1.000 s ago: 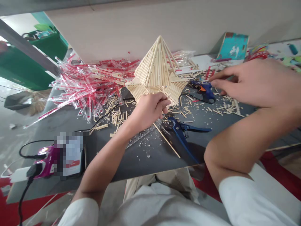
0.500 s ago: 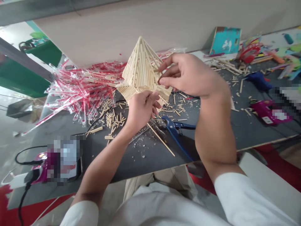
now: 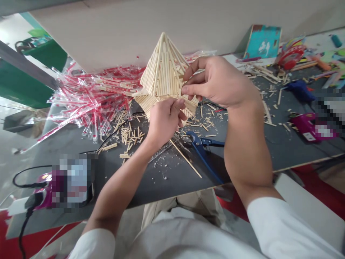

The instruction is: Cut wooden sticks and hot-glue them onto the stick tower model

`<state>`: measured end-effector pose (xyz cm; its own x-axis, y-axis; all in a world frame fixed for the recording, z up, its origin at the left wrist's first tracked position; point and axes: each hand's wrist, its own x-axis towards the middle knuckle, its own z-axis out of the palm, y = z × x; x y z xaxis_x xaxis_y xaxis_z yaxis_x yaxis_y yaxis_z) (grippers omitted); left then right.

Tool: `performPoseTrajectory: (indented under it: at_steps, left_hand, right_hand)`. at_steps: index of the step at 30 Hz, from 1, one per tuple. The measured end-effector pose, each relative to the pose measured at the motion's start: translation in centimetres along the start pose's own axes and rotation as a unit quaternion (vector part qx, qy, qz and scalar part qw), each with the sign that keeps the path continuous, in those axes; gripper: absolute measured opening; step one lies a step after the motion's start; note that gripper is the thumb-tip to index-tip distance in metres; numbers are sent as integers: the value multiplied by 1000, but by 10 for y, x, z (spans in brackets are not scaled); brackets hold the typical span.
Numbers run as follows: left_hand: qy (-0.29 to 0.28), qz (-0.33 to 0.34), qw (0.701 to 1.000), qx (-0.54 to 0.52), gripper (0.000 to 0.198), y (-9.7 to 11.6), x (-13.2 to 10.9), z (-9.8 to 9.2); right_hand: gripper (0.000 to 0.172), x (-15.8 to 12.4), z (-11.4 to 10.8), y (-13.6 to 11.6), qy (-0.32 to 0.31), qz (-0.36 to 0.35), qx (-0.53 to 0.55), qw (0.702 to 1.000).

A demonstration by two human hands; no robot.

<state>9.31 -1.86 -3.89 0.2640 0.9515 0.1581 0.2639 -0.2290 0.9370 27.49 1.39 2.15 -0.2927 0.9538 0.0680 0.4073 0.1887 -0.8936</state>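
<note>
A pointed model (image 3: 164, 68) built of pale wooden sticks rises at the middle of the table, with a flared stick base (image 3: 142, 100). At its front edge my left hand (image 3: 165, 117) has its fingers curled closed against the base. My right hand (image 3: 212, 81) is at the model's right face, thumb and fingertips pinched on what looks like a short wooden stick, mostly hidden by the fingers. Below the hands lie a long thin stick (image 3: 185, 158) and a blue-handled cutter (image 3: 202, 151).
Red-and-clear plastic wrappers (image 3: 91, 97) heap at the left. Short cut sticks (image 3: 130, 136) and crumbs are scattered over the dark table (image 3: 151, 190). A blue glue gun (image 3: 300, 90) lies at right near a purple power strip (image 3: 312, 127); another purple strip (image 3: 44, 194) is front left.
My right thumb and fingers have shifted slightly against the model's right face. My left hand stays at the base. The camera view has moved a little.
</note>
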Motion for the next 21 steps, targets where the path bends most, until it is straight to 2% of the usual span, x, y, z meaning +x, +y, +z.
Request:
performPoseTrajectory:
  at_steps: [6, 14, 21]
  left_hand:
    - [-18, -6, 1000, -17, 40, -1, 2, 1]
    - [-29, -6, 999, -30, 37, 0, 1, 2]
    - [-57, -44, 992, -107, 24, 5, 2, 4]
  right_hand:
    - [31, 1, 3, -2, 9, 14, 21, 1000]
    - [29, -1, 6, -6, 10, -5, 55, 998]
    - [29, -1, 5, -5, 12, -9, 67, 998]
